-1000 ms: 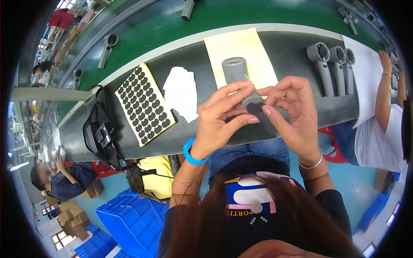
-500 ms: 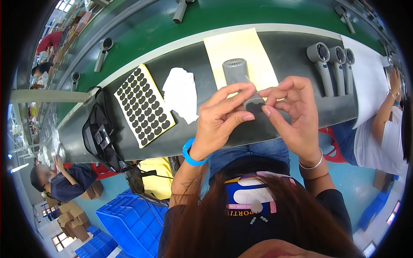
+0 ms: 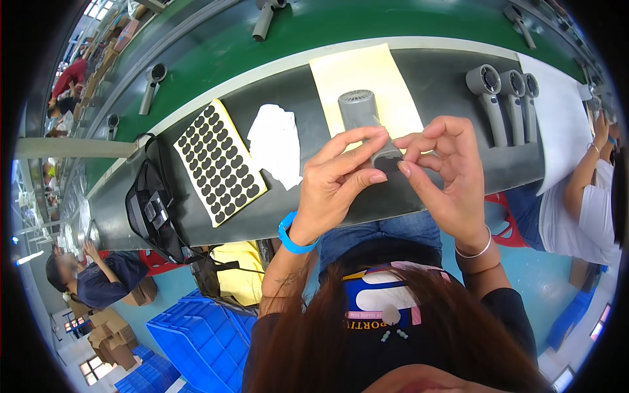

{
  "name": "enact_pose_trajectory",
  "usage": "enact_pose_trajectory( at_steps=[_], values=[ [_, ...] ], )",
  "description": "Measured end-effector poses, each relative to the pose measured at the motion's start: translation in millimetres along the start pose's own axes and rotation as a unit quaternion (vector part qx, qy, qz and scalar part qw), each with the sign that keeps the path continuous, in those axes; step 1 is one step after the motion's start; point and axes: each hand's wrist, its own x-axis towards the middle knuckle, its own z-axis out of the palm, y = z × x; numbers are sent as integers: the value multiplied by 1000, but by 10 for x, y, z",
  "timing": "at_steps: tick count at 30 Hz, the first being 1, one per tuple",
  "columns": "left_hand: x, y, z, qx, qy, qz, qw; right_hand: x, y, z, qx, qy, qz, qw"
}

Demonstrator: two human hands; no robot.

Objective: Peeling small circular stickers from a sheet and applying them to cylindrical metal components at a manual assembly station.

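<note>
A grey handheld fan (image 3: 358, 110) lies with its round grille away from me and its handle end toward me. My left hand (image 3: 337, 180) is closed around the handle near that end, fingers on top and thumb below. A dark patch, looking like a black sticker (image 3: 385, 163), covers the handle's end face. My right hand (image 3: 449, 173) pinches at the right edge of that end, thumb tip against the dark patch and forefinger by the handle's corner. Under the fan's head lies a pale yellow sheet (image 3: 400, 85). To the left is a sheet of black stickers (image 3: 221, 164).
A crumpled white cloth (image 3: 275, 144) lies between the sticker sheet and the fan. Several grey fans (image 3: 491, 108) stand at the right. Beyond the dark table runs a green conveyor belt (image 3: 209, 65) carrying fans. A black mesh bag (image 3: 154, 203) sits left; co-workers are at both sides.
The fans on the green belt have shifted slightly left and toward me. Both my hands and the fan they hold have stayed almost still.
</note>
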Motion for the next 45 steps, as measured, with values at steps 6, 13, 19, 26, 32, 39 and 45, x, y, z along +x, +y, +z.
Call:
enact_pose_trajectory(
  at_steps=[6,13,19,26,32,39,45],
  values=[
    [9,17,1,19,-2,-2,1000,-1,-3,-1,-3,3,3,1000],
    [14,26,61,-21,17,-12,1000,-5,-26,4,-22,7,9,1000],
    [2,33,131,-86,36,-43,995,-11,-49,16,-48,17,9,999],
    [11,53,199,-126,51,-59,989,-32,-40,-38,-160,33,-35,986],
    [8,58,196,-107,36,-59,992,-42,-59,-33,-233,50,-34,970],
    [7,57,197,-105,30,-56,992,-43,-144,-38,-274,42,-21,961],
    [7,83,77,-131,61,-62,988,116,-123,-188,-374,-47,-53,925]
  ],
)
